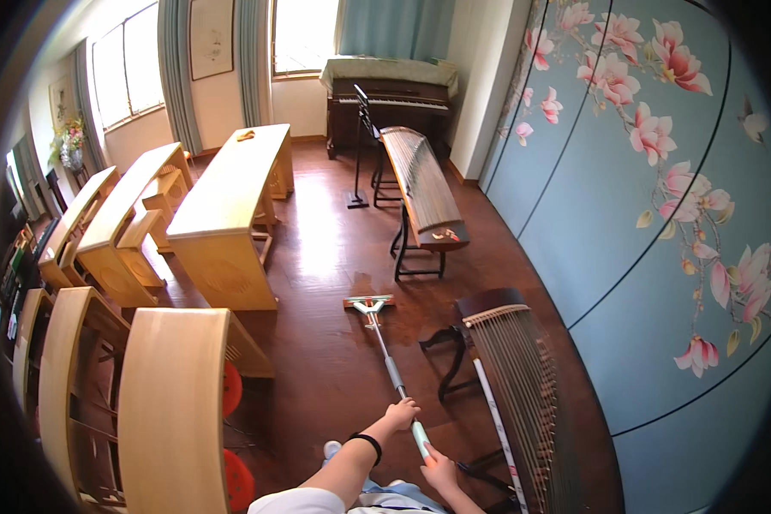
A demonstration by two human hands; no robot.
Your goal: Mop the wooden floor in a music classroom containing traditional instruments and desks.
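Note:
A sponge mop (369, 302) with a long telescopic handle rests its head on the dark reddish wooden floor (315, 360), where a wet patch shows around it. My left hand (401, 414), with a black band on the wrist, is closed around the metal part of the handle. Lower down, my right hand (438, 468) grips the pale green end of the same handle. To the right of my hands stands a guzheng (520, 398) on a dark stand. Farther ahead is another guzheng (421, 180), with small items on its near end.
Light wooden desks (225, 193) and a nearer desk (173, 385) line the left, with red stools (238, 478) beside it. A music stand (358, 148) and an upright piano (392, 103) are ahead. Blue floral panels (617, 193) form the right side.

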